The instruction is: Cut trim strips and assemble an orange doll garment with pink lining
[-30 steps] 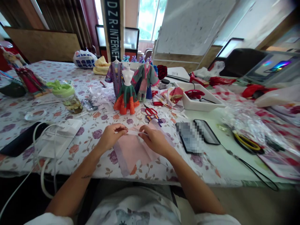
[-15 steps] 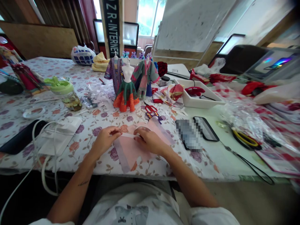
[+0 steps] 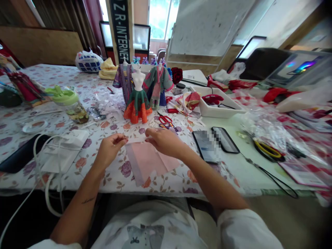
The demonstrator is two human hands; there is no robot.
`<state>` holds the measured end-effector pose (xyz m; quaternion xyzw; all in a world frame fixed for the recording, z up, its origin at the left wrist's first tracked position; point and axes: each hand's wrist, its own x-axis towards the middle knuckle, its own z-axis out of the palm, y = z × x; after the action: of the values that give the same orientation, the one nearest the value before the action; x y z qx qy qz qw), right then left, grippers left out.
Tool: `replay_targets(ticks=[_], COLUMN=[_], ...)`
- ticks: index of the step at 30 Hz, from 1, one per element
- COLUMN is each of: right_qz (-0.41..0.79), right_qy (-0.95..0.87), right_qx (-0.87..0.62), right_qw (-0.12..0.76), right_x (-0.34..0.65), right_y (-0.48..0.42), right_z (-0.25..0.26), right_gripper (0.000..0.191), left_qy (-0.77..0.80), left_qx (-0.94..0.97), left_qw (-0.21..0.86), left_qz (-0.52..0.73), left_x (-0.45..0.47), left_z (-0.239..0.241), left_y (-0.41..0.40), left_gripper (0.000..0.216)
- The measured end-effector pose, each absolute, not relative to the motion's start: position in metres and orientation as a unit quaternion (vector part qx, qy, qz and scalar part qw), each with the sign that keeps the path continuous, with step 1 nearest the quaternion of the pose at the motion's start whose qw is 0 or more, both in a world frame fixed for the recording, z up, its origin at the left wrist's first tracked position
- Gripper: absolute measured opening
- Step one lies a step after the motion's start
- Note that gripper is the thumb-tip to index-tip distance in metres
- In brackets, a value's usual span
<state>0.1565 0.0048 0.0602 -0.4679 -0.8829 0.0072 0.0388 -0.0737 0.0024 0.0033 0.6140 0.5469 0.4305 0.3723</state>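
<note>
My left hand [image 3: 112, 148] is closed in a pinch just left of the pink cloth's upper edge. Between its fingertips is the end of a thin white strip, which barely shows against the pale tablecloth. My right hand [image 3: 164, 141] hovers over the cloth's upper right part, fingers bent and fingertips close together; what they hold is hidden. Flat on the table below both hands lies the pink cloth [image 3: 149, 160], with a pale lilac band along its left side. Red-handled scissors [image 3: 165, 120] rest just beyond my right hand, beside a dark patterned trim [image 3: 168, 127].
Dressed doll forms [image 3: 138, 100] stand beyond the hands. To the right lie a phone [image 3: 204, 147], a second black-framed device [image 3: 225, 140] and a white tray [image 3: 220, 110]. A power strip [image 3: 64, 150] with cables and a green-lidded jar [image 3: 71, 103] are on the left.
Both hands have moved slightly away from me, toward the cloth's far edge, uncovering more of the pink cloth. The white strip between them is no longer distinct. The view has shifted a little.
</note>
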Motion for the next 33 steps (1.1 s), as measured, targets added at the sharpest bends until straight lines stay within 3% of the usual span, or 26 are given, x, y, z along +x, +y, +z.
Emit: replay_targets(ticks=[4, 9, 14, 25, 33], right_qz=[-0.021, 0.000, 0.022, 0.077, 0.051], right_qy=[-0.900, -0.904, -0.906, -0.922, -0.927], right_qx=[-0.436, -0.424, -0.414, -0.378, -0.364], right_qw=[-0.002, -0.057, -0.085, -0.028, -0.074], right_x=[0.163, 0.176, 0.183, 0.196, 0.186], right_y=[0.005, -0.011, -0.030, -0.043, -0.044], right_z=[0.069, 0.042, 0.029, 0.033, 0.029], right_gripper=[0.021, 0.018, 0.019, 0.017, 0.016], left_qy=[0.548, 0.566, 0.591, 0.556, 0.572], left_qx=[0.565, 0.521, 0.578, 0.677, 0.703], left_qw=[0.430, 0.526, 0.477, 0.434, 0.409], left_qz=[0.442, 0.363, 0.299, 0.209, 0.107], left_x=[-0.067, -0.048, -0.039, -0.042, -0.050], left_z=[0.004, -0.017, -0.025, -0.008, -0.005], left_y=[-0.020, -0.055, -0.074, -0.077, -0.076], left_gripper=[0.024, 0.027, 0.026, 0.023, 0.022])
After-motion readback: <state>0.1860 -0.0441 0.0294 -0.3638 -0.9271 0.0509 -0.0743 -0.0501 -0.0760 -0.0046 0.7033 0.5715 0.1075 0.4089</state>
